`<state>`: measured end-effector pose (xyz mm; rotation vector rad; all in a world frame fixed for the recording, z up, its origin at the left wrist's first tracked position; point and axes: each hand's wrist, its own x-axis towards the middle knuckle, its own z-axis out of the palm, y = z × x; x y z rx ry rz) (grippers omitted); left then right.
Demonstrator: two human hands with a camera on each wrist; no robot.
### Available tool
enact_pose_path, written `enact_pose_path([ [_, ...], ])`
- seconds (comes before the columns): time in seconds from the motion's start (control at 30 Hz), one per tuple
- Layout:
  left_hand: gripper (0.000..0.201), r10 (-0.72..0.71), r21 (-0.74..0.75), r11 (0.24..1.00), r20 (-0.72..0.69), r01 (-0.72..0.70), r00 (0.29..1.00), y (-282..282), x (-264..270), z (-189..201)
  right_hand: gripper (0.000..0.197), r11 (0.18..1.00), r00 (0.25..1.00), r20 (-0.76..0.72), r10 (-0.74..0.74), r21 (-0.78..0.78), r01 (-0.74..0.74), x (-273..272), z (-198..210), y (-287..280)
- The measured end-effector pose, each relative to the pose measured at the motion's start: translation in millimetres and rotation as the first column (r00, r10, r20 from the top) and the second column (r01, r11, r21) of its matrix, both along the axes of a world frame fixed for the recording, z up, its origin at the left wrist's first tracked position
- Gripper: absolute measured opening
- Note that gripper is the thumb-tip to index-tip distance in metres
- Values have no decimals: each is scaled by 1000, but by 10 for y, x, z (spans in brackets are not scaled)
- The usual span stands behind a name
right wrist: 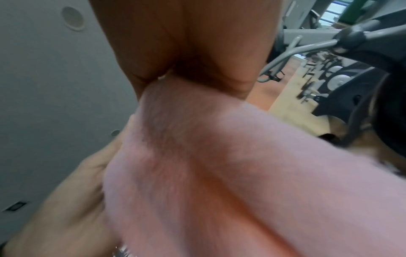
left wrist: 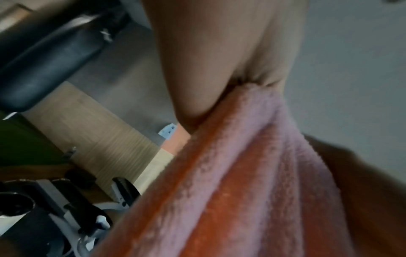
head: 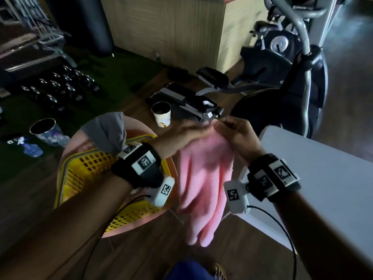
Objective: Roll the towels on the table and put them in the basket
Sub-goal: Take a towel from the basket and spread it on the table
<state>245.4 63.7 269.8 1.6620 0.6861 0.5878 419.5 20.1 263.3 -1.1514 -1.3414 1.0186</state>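
Note:
A pink towel [head: 203, 178] hangs loose in the air between my hands, above the floor and left of the white table [head: 323, 178]. My left hand [head: 189, 130] and my right hand [head: 230, 128] both pinch its top edge close together. The left wrist view shows my fingers [left wrist: 219, 60] clamped on the pink towel [left wrist: 252, 173]. In the right wrist view my fingers [right wrist: 197, 52] pinch the pink towel [right wrist: 219, 173] the same way. The yellow basket [head: 84, 172] stands on a pink stool [head: 141, 126] under my left forearm. A grey towel [head: 107, 132] lies over its far rim.
An exercise bike [head: 292, 67] stands beyond the table. A paper cup [head: 161, 114] and a metal cup [head: 43, 128] sit on the floor. Dumbbells [head: 60, 85] lie on green matting at the left. A wooden counter [head: 171, 27] is behind.

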Motion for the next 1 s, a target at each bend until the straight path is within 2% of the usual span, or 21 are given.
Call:
enact_pose_path([
  [0.1, 49, 169, -36, 986, 141, -165, 976, 199, -93, 173, 64, 998, 999, 44, 26, -54, -24, -24, -149, -25],
  [0.13, 51, 165, -37, 986, 142, -161, 976, 209, -113, 177, 57, 999, 998, 56, 8, -38, -6, -12, -140, -41],
  [0.2, 49, 26, -72, 997, 42, -23, 999, 140, -83, 135, 39, 998, 997, 43, -64, 33, 62, 37, 2, -16],
  [0.27, 43, -152, -79, 986, -96, 145, 984, 76, -13, 132, 36, 991, 995, 2, -103, 90, 103, 37, 214, 76],
  [0.3, 38, -168, -77, 984, -106, 160, 980, 78, 4, 168, 31, 990, 996, -4, -85, 109, 85, 29, 264, 119],
  [0.33, 35, -137, -77, 988, -77, 131, 988, 91, 0, 233, 27, 992, 998, 12, -68, 105, 66, 12, 265, 136],
  [0.43, 30, 62, -5, 998, 48, -62, 997, 255, -128, 409, 50, 1000, 995, 92, -23, 15, 22, -26, 102, 68],
  [0.47, 27, 113, 26, 993, 62, -115, 992, 279, -156, 412, 52, 1000, 996, 92, -19, 16, 18, -10, 99, 49],
  [0.5, 25, 121, 39, 991, 73, -124, 990, 275, -150, 398, 51, 999, 996, 84, -14, 44, 10, -1, 153, 47],
  [0.57, 30, 35, -26, 999, 71, -33, 997, 256, -70, 315, 46, 993, 997, 65, -36, 119, 28, 36, 301, 156],
  [0.63, 40, -53, -95, 994, 20, 54, 998, 216, 2, 293, 39, 986, 996, 63, -62, 157, 52, 43, 449, 279],
  [0.67, 37, -45, -78, 996, 2, 45, 999, 209, 4, 328, 34, 986, 996, 68, -52, 160, 40, 31, 443, 311],
  [0.73, 24, 50, -19, 999, 22, -50, 998, 268, -59, 422, 28, 994, 992, 122, -25, 112, 11, -5, 283, 283],
  [0.83, 16, 208, -40, 978, 172, -204, 963, 327, -132, 425, 28, 1000, 995, 96, 19, 7, -20, -29, 103, 171],
  [0.9, 17, 125, -145, 985, 214, -95, 969, 280, -82, 343, 32, 998, 999, 52, -16, 64, 13, -6, 205, 210],
  [0.97, 26, -59, -176, 981, 152, 86, 987, 158, -12, 282, 29, 987, 998, 10, -66, 148, 64, -5, 389, 262],
  [1.0, 27, -82, -169, 980, 137, 105, 987, 131, 1, 283, 26, 982, 998, 4, -68, 174, 66, -25, 436, 265],
])
